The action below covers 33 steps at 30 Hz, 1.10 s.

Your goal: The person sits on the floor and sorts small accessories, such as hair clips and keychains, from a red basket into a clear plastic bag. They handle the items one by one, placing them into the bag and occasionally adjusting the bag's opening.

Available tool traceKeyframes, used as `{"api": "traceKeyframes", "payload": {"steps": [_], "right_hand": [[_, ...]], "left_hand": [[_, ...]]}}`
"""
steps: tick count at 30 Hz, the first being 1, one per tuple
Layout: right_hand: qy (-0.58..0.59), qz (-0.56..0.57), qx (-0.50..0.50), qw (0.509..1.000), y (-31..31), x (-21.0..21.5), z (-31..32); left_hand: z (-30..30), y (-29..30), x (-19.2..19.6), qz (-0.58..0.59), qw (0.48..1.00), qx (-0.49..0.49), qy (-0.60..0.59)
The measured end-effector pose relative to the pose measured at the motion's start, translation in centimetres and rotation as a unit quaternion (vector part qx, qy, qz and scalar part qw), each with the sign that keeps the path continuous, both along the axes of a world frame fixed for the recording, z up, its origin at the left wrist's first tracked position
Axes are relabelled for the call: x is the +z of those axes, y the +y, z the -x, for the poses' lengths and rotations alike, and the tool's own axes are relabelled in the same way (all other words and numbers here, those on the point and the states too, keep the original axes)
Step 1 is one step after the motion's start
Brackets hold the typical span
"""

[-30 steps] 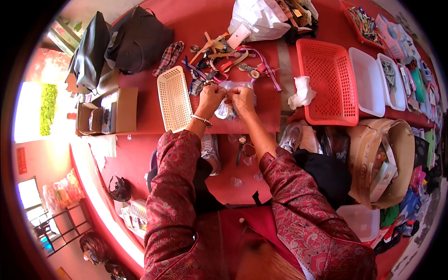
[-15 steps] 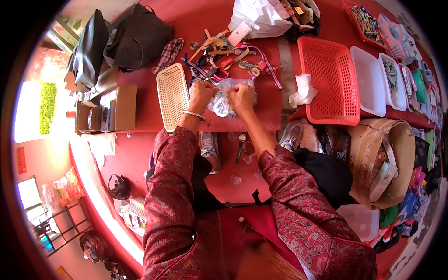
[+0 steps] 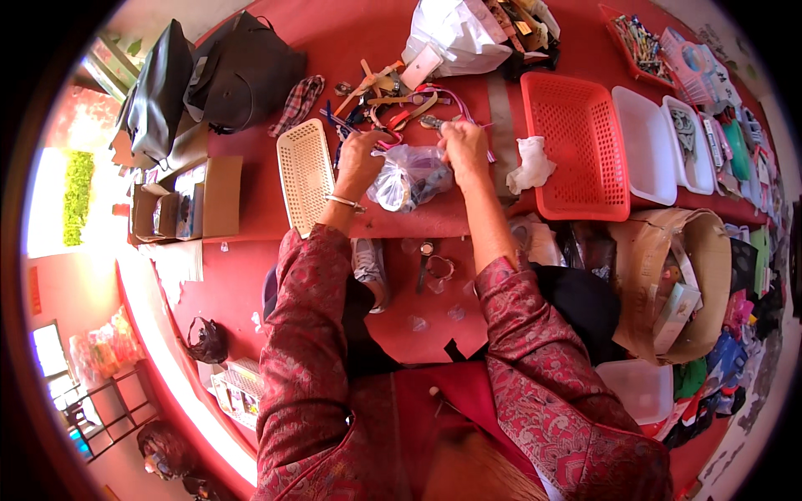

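Note:
A clear plastic bag (image 3: pixel 413 177) with small dark and pale things inside sits near the front edge of the red table. At its left upper edge, my left hand (image 3: pixel 359 164) is closed in a pinch on the plastic. My right hand (image 3: pixel 465 152) pinches the bag's right upper side, its fingers partly hiding the plastic there. Just behind lies a tangled heap of watches and coloured straps (image 3: pixel 418 108). A cream perforated basket (image 3: pixel 306 171) stands beside my left hand.
To the right are a crumpled white tissue (image 3: pixel 531 164), a red perforated basket (image 3: pixel 576 146) and white trays (image 3: pixel 645 146). A white bag (image 3: pixel 455 37) and black handbags (image 3: pixel 246 75) stand behind. Below the table's edge are a cardboard box (image 3: pixel 639 284) and a wristwatch (image 3: pixel 424 263).
My hands have moved apart, the right one outward and slightly farther away. The bag's gathered top has spread wider between them. The whole view has shifted slightly.

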State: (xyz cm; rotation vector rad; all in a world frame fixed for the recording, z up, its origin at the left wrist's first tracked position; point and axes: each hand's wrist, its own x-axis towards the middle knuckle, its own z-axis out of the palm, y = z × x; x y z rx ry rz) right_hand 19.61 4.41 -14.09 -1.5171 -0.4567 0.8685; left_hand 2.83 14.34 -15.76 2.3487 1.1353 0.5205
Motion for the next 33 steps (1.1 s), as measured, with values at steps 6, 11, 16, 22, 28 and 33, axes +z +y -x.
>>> {"api": "traceKeyframes", "payload": {"steps": [6, 11, 16, 22, 28, 33], "right_hand": [[-0.106, -0.11, 0.142, 0.978, -0.7, 8.1, -0.2], [-0.127, -0.03, 0.218, 0.967, -3.9, 14.2, 1.6], [-0.327, 0.0, 0.301, 0.896, -7.6, 14.6, 2.5], [-0.39, 0.045, 0.34, 0.855, -9.2, 12.4, 4.0], [-0.465, 0.031, 0.351, 0.812, -8.8, 12.7, 5.5], [-0.529, 0.034, 0.381, 0.758, -7.4, 11.1, 4.9]], "left_hand": [[-1.2, -3.6, -0.4, -0.274, 0.929, -0.07, 0.239], [-2.2, -3.1, -8.2, -0.315, 0.927, -0.076, 0.191], [-3.3, -6.2, -2.8, -0.194, 0.961, -0.038, 0.192], [-2.3, -6.3, -2.8, -0.174, 0.98, 0.078, 0.062], [-0.8, -6.0, 2.1, -0.129, 0.987, 0.098, -0.021], [3.4, -3.3, 8.0, -0.019, 0.986, 0.158, -0.055]]}}
